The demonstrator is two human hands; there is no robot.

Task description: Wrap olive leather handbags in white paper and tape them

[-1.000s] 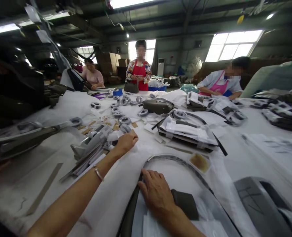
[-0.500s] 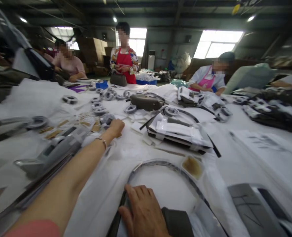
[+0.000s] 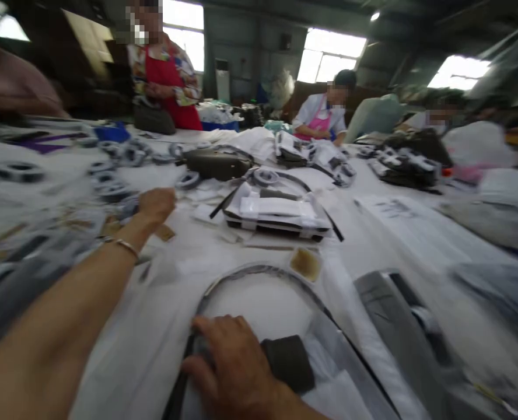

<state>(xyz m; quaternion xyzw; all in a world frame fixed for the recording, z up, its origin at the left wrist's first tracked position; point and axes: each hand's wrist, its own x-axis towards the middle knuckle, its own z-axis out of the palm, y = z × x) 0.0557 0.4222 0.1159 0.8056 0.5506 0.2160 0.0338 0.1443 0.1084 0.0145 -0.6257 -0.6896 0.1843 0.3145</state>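
Note:
My left hand (image 3: 156, 207) reaches out over the table, back up and fingers curled down. What its fingers hold is hidden. A small brown card tag (image 3: 165, 232) shows just under it, and a grey wrapped roll (image 3: 130, 205) lies at its left side. Close to me, my right hand (image 3: 230, 359) rests with thumb and fingers round the left end of a dark strap (image 3: 204, 300). This strap arches in a wide loop, partly covered in clear wrap. Beside the right hand sits a dark olive flap-like piece (image 3: 289, 363), with white film next to it.
A wrapped bag (image 3: 276, 213) lies ahead, an olive bag (image 3: 217, 165) behind it. A small dish with brownish contents (image 3: 305, 263) stands past the strap. Grey pieces (image 3: 399, 326) lie at right, more rolls (image 3: 110, 184) at left. Co-workers (image 3: 165, 73) are across the table.
The view has swung to the right, so most things appear further left. My left hand remains stretched out by the grey roll, with a brown tag now showing beneath it. My right hand keeps its hold.

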